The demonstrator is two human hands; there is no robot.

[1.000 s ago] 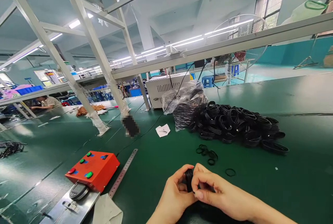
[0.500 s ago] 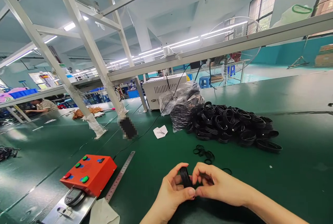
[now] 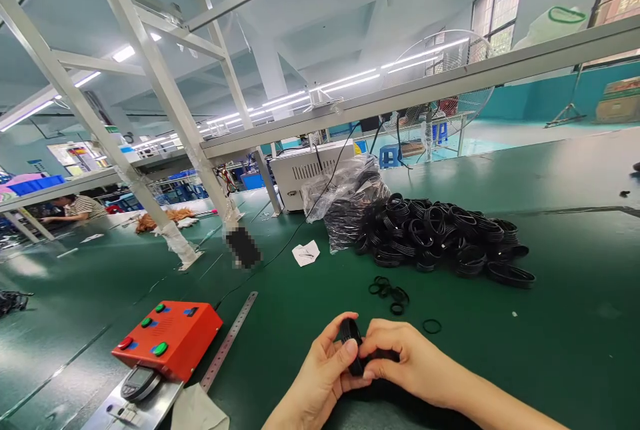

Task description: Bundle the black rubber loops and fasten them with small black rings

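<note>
Between my hands is a small coil of black cable [image 3: 351, 332], its loops stacked side by side and held upright. My left hand [image 3: 327, 367] grips it, with the thumb across the front and the fingers behind. My right hand [image 3: 407, 357] has its thumb and fingertips closed at the coil's right side; what exactly they pinch is partly hidden. Just beyond my hands lie several small black rings [image 3: 390, 291], and a single thin ring [image 3: 431, 327] rests nearer my right wrist.
Farther back is a heap of black cable coils [image 3: 445, 233] beside a clear plastic bag [image 3: 345, 210]. To the left are a red button box [image 3: 170, 337], a steel ruler [image 3: 230, 340] and a digital gauge [image 3: 141, 383]. A white paper scrap [image 3: 305, 253] lies mid-table. A shelf beam [image 3: 400, 93] crosses above.
My left thumb has moved up onto the front of the coil. My right fingers have come in closer against its side. The view has shifted slightly.
</note>
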